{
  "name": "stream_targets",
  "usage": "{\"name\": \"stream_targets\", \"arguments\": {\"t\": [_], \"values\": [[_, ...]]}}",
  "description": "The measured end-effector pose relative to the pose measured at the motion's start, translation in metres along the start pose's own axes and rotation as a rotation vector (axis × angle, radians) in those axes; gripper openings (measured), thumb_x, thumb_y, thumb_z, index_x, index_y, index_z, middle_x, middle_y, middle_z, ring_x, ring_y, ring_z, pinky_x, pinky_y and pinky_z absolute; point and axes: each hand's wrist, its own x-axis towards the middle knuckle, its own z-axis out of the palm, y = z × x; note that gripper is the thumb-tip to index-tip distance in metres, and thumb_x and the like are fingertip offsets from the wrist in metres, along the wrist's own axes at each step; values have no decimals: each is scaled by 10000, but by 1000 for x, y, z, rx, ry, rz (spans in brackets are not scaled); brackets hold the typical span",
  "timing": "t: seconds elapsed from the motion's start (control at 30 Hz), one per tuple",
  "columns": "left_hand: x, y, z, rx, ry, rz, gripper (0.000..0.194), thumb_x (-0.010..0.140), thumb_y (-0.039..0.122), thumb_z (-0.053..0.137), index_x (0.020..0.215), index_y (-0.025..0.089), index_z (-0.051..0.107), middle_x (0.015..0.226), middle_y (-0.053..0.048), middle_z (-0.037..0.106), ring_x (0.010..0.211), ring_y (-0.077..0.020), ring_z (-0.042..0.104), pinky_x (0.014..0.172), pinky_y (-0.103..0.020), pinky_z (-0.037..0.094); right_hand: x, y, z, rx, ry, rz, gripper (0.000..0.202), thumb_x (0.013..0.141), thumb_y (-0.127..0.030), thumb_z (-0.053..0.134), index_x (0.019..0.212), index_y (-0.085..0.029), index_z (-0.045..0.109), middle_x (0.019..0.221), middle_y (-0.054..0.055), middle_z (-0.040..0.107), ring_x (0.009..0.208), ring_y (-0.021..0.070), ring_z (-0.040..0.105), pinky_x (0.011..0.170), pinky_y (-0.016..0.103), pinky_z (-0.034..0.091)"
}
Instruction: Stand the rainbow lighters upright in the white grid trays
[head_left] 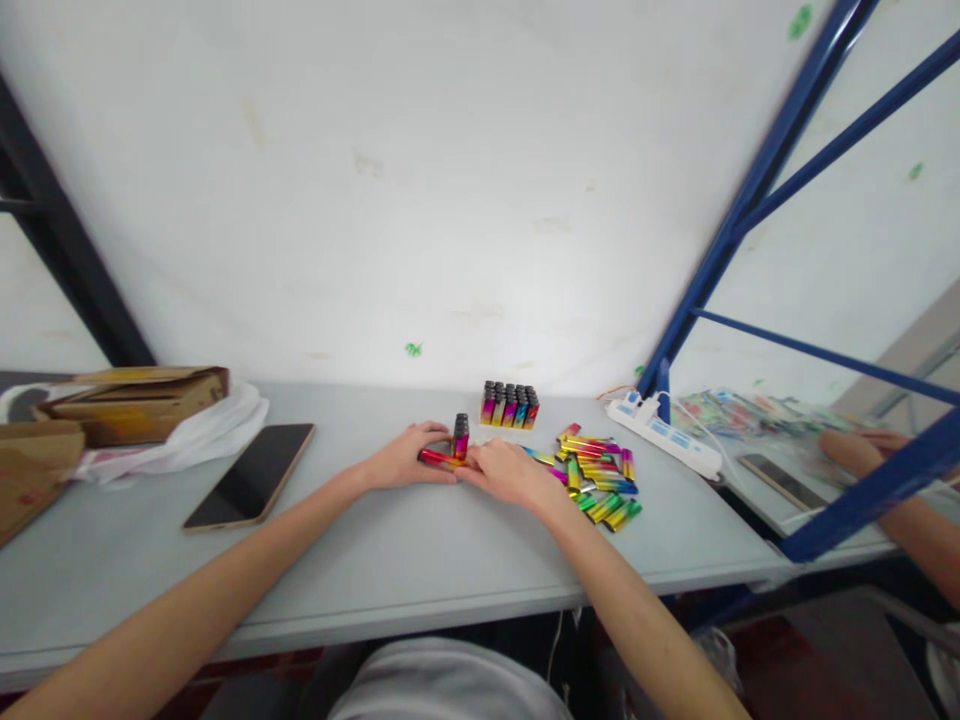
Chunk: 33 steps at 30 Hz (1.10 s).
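A red and yellow lighter [441,459] lies sideways between my two hands, its dark head toward the left. My left hand [409,457] is closed around the head end, thumb and fingers on either side. At the other end, the fingertips of my right hand [506,468] pinch the lighter; they partly hide that end. Just behind it stands a short row of upright lighters [461,440] with black tops, close to the fingers of both hands. Farther back, a block of upright lighters [510,408] stands in tight rows. Right of my right hand lies a loose pile of shiny multicoloured sleeves or lighter bodies [600,470].
A phone [251,478] lies at left, beside cardboard boxes [150,405] and a white plastic bag [217,430]. A power strip [664,435] runs along the right by a blue metal frame [720,260]. Beyond it show another person's arm [911,510] and a second phone [780,480].
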Motion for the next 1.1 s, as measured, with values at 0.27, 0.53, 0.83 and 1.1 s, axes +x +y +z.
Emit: {"name": "stream_targets", "arguments": {"t": [0.27,0.53,0.83,1.1], "values": [[1,0,-4,-139,25,-8,1002,639,612,844,1453,157,475,1444,-172,536,1334,-361,507,1161,-454,375,-5,-20,8,-10,137,161,372,970,-430,595,1207,-145,571,1010,136,721,927,291,707,758,340,502],[8,13,-5,-208,-18,111,766,673,454,834,1307,136,546,1246,-109,633,1154,-312,583,1048,-413,464,-5,-28,17,76,248,82,263,967,-271,591,1219,-208,551,1065,80,723,926,261,695,741,320,460],[7,21,-5,-130,17,8,922,581,526,886,1354,160,543,1277,-133,622,1182,-331,569,1064,-443,449,-2,-2,23,485,348,-17,128,979,-279,585,981,-166,644,875,54,739,768,178,673,706,264,452],[0,8,-2,-43,9,-7,871,626,685,818,1312,185,624,1364,-144,596,1257,-341,557,1117,-415,410,-6,18,27,573,285,-45,172,977,-321,611,918,-166,658,844,61,748,759,194,689,674,261,466]]}}
